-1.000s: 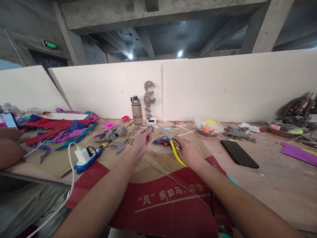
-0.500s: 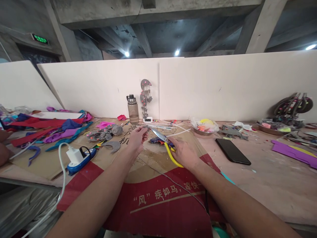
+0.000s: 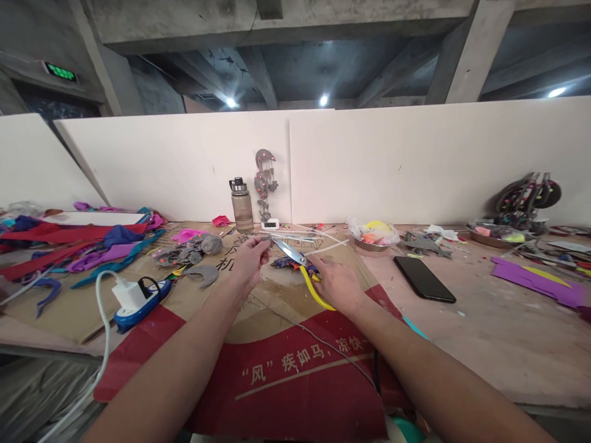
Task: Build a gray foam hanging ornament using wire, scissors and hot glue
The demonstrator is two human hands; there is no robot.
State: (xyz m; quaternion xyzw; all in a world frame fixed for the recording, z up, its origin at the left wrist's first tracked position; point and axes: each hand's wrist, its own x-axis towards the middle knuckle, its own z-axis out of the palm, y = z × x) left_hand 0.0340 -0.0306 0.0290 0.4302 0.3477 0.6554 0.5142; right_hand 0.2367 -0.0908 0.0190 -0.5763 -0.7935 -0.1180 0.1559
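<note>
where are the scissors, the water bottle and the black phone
scissors (image 3: 288,250), head view, on the steel blades
water bottle (image 3: 242,210), head view, on the clear body
black phone (image 3: 425,279), head view, on the middle of the dark screen

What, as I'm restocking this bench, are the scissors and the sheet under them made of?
The scissors in the right hand: blades look like bare shiny metal, glinting; the yellow handles seem plastic-coated, smooth and glossy. The sheet: probably cardboard, matt brown with red print, lying flat with a worn, stained patch.

bottle (image 3: 241,205) behind cardboard (image 3: 286,363), phone (image 3: 424,279) right
</note>
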